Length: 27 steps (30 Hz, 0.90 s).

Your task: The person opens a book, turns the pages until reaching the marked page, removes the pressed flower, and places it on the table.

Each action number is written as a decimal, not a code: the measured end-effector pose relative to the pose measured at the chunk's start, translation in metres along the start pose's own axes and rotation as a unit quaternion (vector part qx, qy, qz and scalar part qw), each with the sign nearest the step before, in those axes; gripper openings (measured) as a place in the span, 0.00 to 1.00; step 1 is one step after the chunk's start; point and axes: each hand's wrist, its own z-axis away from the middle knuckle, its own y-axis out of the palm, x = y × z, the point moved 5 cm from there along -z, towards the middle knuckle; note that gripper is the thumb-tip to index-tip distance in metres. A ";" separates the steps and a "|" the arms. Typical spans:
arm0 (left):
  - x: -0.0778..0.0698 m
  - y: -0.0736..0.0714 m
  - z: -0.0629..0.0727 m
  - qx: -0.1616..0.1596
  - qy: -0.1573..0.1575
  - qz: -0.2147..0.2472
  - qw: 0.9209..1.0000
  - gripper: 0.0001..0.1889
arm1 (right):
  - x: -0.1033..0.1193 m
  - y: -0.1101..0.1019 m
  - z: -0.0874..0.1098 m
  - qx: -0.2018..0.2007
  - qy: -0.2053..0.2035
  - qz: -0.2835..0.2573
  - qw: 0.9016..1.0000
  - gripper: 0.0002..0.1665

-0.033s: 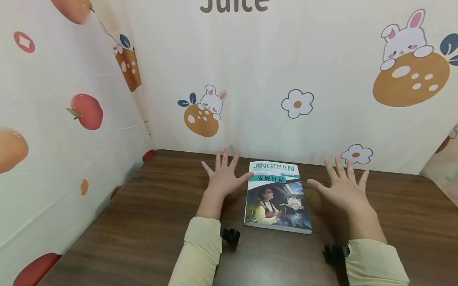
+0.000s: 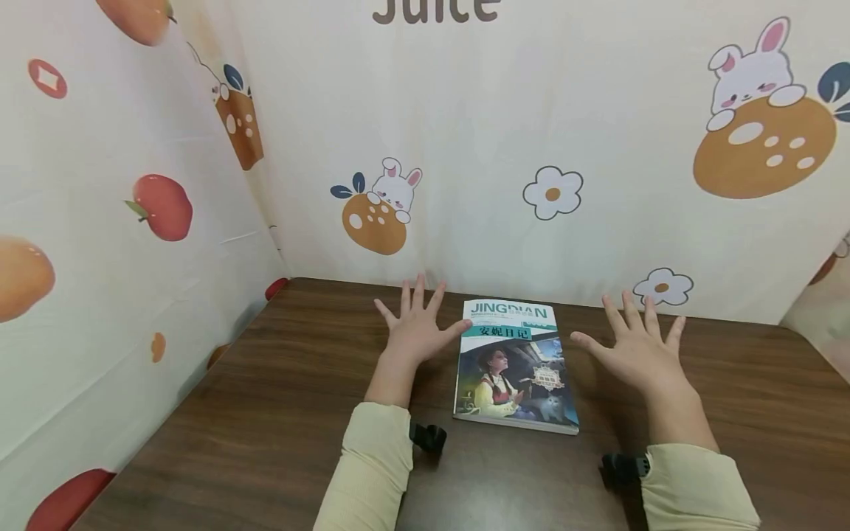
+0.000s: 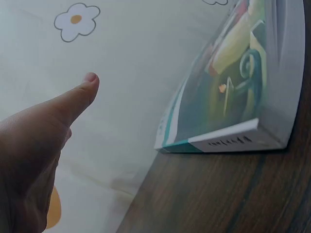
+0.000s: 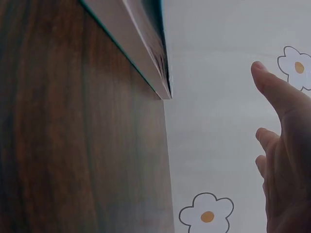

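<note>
Nothing visibly shifts since earlier frame — left hand (image 2: 415, 333) and right hand (image 2: 634, 350) hover either side of book (image 2: 516, 372), fingers (image 2: 419, 293) spread, holding nothing. Book lies flat on tabletop (image 2: 279, 420), cover up. Looks like ready stage — gripping would call for hands inward, lower.

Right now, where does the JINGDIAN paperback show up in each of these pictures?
Head: the JINGDIAN paperback lies in the lower half, right of centre.
Left wrist: upper right, its cover seen at a slant.
Right wrist: top, left of centre, only partly in frame.
Shared landmark: the flower-printed backdrop.
</note>
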 end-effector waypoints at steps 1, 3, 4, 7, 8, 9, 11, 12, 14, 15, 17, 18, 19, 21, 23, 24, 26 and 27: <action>0.000 0.000 0.000 0.002 -0.001 -0.001 1.000 0.47 | 0.001 0.000 0.000 0.000 -0.001 0.000 1.000 0.55; 0.000 -0.001 0.001 0.007 -0.002 -0.002 1.000 0.47 | 0.001 -0.001 -0.001 0.001 -0.004 -0.001 1.000 0.55; -0.001 -0.001 0.001 0.012 -0.001 -0.001 1.000 0.47 | 0.002 -0.002 -0.001 0.002 -0.005 -0.002 1.000 0.54; -0.005 0.004 0.005 0.043 0.020 0.023 0.999 0.48 | 0.002 -0.003 -0.002 0.007 -0.009 -0.032 0.999 0.54; -0.008 0.007 0.007 0.061 0.036 0.046 0.996 0.48 | 0.001 -0.003 -0.002 0.012 -0.011 -0.056 0.998 0.53; -0.012 0.010 0.010 0.083 0.055 0.074 0.992 0.48 | 0.001 -0.001 -0.002 0.028 -0.010 -0.101 0.994 0.52; -0.022 0.020 0.021 0.135 0.095 0.128 0.978 0.47 | 0.002 0.005 0.001 0.064 -0.010 -0.206 0.976 0.49; -0.027 0.025 0.028 0.162 0.113 0.153 0.968 0.47 | 0.002 0.011 0.005 0.092 -0.004 -0.267 0.959 0.47; -0.038 0.035 0.043 0.205 0.137 0.181 0.952 0.47 | 0.002 0.025 0.014 0.137 0.008 -0.333 0.933 0.44; -0.042 0.040 0.050 0.217 0.143 0.182 0.948 0.47 | 0.002 0.033 0.020 0.161 0.020 -0.357 0.920 0.43; -0.046 0.049 0.063 0.222 0.153 0.179 0.946 0.48 | 0.004 0.047 0.031 0.183 0.029 -0.360 0.914 0.41; -0.047 0.053 0.067 0.218 0.155 0.179 0.947 0.49 | 0.005 0.053 0.036 0.189 0.031 -0.347 0.918 0.40; -0.046 0.056 0.071 0.210 0.155 0.183 0.948 0.48 | 0.007 0.057 0.040 0.187 0.031 -0.330 0.925 0.40; -0.044 0.061 0.074 0.188 0.157 0.194 0.950 0.47 | 0.011 0.064 0.047 0.179 0.032 -0.326 0.928 0.42; -0.041 0.063 0.075 0.164 0.154 0.207 0.952 0.46 | 0.015 0.067 0.051 0.157 0.019 -0.321 0.934 0.42; -0.040 0.064 0.075 0.155 0.151 0.212 0.953 0.45 | 0.016 0.067 0.052 0.144 0.015 -0.323 0.935 0.41; -0.038 0.065 0.074 0.144 0.146 0.220 0.954 0.43 | 0.017 0.066 0.054 0.112 0.006 -0.330 0.937 0.39; -0.038 0.066 0.073 0.140 0.145 0.225 0.953 0.42 | 0.016 0.064 0.055 0.094 0.004 -0.329 0.940 0.37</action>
